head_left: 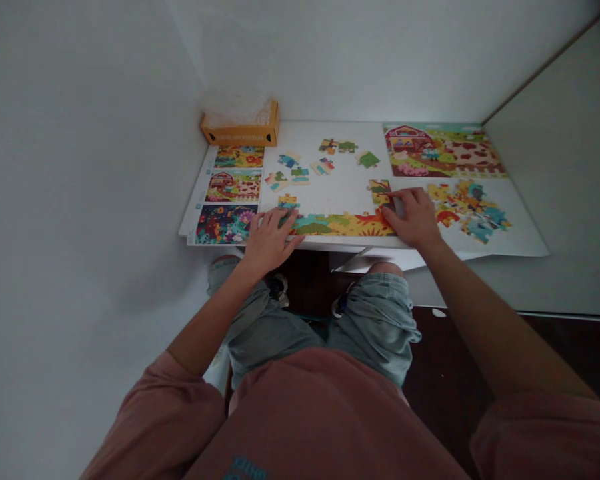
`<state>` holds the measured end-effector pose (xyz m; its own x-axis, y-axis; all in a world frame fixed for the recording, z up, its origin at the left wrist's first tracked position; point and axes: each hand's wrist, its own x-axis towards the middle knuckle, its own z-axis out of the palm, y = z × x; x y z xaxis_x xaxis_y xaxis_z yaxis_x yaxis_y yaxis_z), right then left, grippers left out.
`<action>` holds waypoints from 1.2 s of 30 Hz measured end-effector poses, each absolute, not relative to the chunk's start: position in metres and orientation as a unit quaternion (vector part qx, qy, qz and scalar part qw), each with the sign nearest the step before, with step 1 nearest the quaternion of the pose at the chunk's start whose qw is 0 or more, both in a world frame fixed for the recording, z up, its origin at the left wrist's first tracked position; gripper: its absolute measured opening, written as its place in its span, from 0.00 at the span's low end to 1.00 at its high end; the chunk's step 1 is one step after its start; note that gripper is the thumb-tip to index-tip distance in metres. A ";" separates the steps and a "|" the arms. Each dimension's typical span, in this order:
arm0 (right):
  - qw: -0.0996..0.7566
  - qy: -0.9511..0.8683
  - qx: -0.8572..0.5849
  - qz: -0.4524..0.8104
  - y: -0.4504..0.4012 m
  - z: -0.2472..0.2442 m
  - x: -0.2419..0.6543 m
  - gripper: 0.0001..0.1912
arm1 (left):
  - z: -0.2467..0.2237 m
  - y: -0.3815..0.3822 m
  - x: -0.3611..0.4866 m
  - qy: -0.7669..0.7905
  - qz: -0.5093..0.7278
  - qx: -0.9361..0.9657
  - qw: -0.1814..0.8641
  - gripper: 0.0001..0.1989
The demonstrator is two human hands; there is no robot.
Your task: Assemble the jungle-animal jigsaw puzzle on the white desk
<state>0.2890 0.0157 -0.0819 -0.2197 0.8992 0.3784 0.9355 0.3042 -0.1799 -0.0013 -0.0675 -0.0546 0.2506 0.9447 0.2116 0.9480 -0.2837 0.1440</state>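
Note:
A joined strip of puzzle pieces runs along the table's front edge. My left hand rests with spread fingers on the strip's left end, just below an upright piece. At the right end, my right hand has its thumb and forefinger on the pieces of the right column; whether it grips one is hidden. Several loose pieces lie behind the strip, among them a green one and a blue one.
A heap of loose pieces lies right of my right hand, below a farm picture sheet. An orange box stands at the back left, above a sheet with three small pictures. Walls border the table.

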 end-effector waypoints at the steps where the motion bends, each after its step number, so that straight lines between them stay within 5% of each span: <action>1: 0.210 -0.780 -0.588 -0.043 0.016 -0.081 0.289 0.17 | -0.055 -0.068 0.001 -0.603 -0.131 -0.787 0.005 0.22; 9: 0.198 -0.772 -0.603 -0.023 0.015 -0.080 0.287 0.18 | -0.058 -0.072 0.007 -0.620 -0.160 -0.765 -0.065 0.23; 36: 0.203 -0.795 -0.570 -0.036 0.009 -0.071 0.286 0.17 | -0.047 -0.074 0.009 -0.633 -0.186 -0.750 -0.045 0.21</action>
<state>0.2862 0.0085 -0.0711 -0.2681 0.8920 0.3640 0.9211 0.3481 -0.1746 0.0090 -0.0743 -0.0469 0.1296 0.9663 0.2223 0.9325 -0.1950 0.3039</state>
